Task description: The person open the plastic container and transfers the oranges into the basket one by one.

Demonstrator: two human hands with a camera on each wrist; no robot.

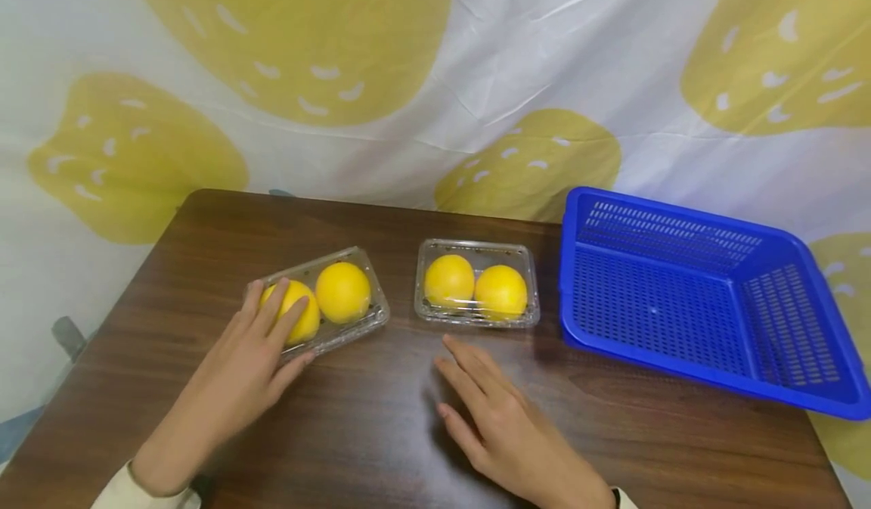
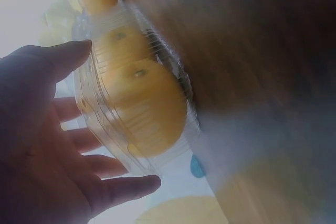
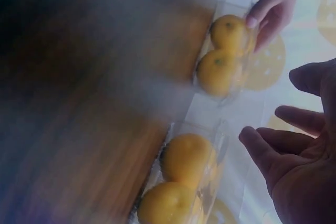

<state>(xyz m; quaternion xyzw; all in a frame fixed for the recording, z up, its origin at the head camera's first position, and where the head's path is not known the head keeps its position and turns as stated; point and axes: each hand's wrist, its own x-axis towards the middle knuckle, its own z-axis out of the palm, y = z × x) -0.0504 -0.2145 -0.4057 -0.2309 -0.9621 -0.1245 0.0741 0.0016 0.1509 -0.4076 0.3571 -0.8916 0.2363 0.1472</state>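
Observation:
My left hand (image 1: 248, 358) lies with spread fingers over the lid at the left end of a clear plastic clamshell box (image 1: 333, 336), its thumb at the near edge. Inside are two round yellow-orange fruits, likely oranges (image 1: 343, 292); one is partly hidden under the fingers. The box sits at a slant on the table. A second clear clamshell box (image 1: 476, 247), also with two oranges (image 1: 501, 292), is to its right. Just in front of that box my right hand (image 1: 510, 426) hovers with loosely extended fingers and nothing in it, as the right wrist view also shows.
A blue plastic basket (image 1: 653, 369) with slotted walls stands at the right of the dark wooden table (image 1: 381, 433), with bare mesh floor showing. Behind the table hangs a white cloth (image 1: 517, 63) printed with yellow fruit shapes.

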